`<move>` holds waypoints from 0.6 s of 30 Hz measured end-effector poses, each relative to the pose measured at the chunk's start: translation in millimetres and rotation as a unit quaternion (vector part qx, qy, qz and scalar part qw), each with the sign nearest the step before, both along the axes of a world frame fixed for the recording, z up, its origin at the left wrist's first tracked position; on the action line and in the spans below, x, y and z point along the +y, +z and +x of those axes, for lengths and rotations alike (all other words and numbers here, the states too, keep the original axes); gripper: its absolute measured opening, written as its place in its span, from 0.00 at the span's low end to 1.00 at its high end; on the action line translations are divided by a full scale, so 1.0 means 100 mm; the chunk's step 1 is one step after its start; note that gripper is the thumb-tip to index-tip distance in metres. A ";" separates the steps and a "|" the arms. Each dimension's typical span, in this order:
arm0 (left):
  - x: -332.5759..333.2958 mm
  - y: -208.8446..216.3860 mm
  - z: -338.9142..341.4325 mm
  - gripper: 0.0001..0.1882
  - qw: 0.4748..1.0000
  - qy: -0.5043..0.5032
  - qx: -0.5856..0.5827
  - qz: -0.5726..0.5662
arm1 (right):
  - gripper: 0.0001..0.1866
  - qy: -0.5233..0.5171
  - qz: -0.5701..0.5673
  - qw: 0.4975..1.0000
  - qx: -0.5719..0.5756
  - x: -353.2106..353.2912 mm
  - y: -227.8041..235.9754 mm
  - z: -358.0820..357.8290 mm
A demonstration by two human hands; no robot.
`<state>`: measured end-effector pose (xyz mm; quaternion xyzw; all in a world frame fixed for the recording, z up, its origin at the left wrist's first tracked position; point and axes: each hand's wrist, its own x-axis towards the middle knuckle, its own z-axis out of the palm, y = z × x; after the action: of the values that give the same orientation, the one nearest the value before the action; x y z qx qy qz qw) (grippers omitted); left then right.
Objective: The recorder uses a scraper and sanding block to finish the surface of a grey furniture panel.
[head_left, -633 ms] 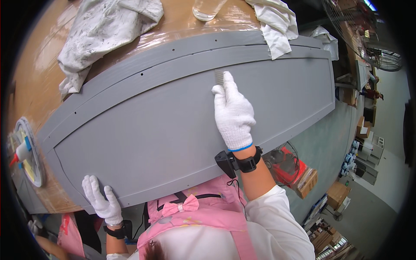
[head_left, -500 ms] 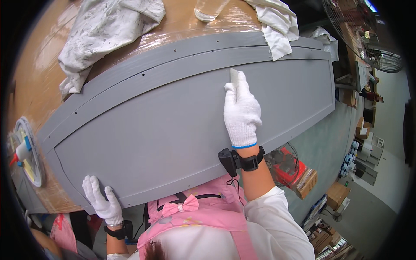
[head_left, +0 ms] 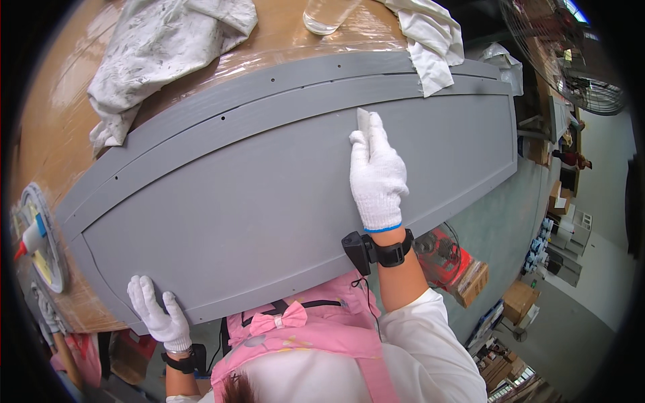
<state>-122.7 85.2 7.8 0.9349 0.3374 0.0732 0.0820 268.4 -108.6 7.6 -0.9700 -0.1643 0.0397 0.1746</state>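
A large grey panel (head_left: 269, 201) lies flat across a worktable wrapped in clear film (head_left: 282, 47), filling most of the view. The right hand (head_left: 376, 174), in a white glove, presses a small pale pad (head_left: 363, 121), probably sanding paper, against the panel near its far recessed groove, fingers extended and flat over the pad rather than curled. The left hand (head_left: 158, 316), also gloved, rests open on the panel's near left edge, steadying it. Crumpled white rags (head_left: 161, 54) lie beyond the panel's far edge, and a clear cup (head_left: 326, 17) stands past them. To do this rubbing well, the person should keep the pad flat, follow the groove's line with even pressure, and keep the left hand braced so the panel cannot slide
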 end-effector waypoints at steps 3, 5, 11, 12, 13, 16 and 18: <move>0.00 -0.01 -0.01 0.24 1.000 -0.001 0.001 -0.002 | 0.26 0.050 -0.022 0.998 0.023 0.06 0.04 -0.09; 0.00 -0.01 -0.01 0.24 1.000 0.001 -0.002 -0.004 | 0.26 0.039 -0.005 0.999 0.019 0.02 0.03 -0.02; 0.00 -0.01 -0.01 0.25 1.000 0.004 0.000 -0.003 | 0.26 0.035 -0.020 0.999 0.035 0.05 0.08 -0.04; -0.01 -0.01 -0.02 0.25 1.000 0.004 0.000 -0.003 | 0.26 0.033 -0.021 0.999 0.033 0.04 0.08 -0.02; -0.01 -0.02 -0.02 0.25 1.000 0.004 0.000 -0.002 | 0.26 0.037 -0.017 0.999 0.030 0.05 0.08 -0.03; -0.01 -0.01 0.00 0.24 1.000 0.004 -0.002 -0.004 | 0.25 0.046 -0.018 0.998 0.028 0.07 0.08 -0.07; 0.00 -0.01 0.00 0.24 1.000 0.003 -0.002 -0.003 | 0.25 0.058 -0.036 0.997 0.038 0.10 0.11 -0.10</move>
<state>-123.1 84.7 7.1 0.9335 0.3405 0.0739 0.0852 258.7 -98.4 19.0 -0.9623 -0.2119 0.0921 0.1435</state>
